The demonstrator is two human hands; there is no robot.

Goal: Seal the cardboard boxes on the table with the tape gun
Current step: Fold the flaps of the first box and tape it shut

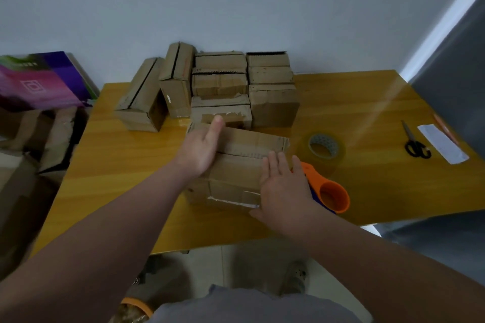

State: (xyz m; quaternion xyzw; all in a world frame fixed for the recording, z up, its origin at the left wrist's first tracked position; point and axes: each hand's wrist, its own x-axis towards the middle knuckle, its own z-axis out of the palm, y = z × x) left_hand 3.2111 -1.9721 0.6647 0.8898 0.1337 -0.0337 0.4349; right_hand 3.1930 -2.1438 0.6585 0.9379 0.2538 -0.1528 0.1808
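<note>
A cardboard box (pixel 236 162) lies near the front of the yellow table (pixel 367 118), its top flaps closed along a middle seam. My left hand (pixel 202 147) rests flat on the box's left end, thumb pointing up toward the far edge. My right hand (pixel 283 186) presses with straight fingers against the box's right end. Just right of that hand lies the orange tape gun (pixel 330 191), partly hidden behind it. A roll of clear tape (pixel 324 145) sits on the table beyond the gun.
Several more cardboard boxes (pixel 223 86) are stacked at the table's back, two leaning at the left. Black scissors (pixel 416 143) and a white paper strip (pixel 442 143) lie at the right. A purple carton (pixel 42 78) and brown boxes stand left of the table.
</note>
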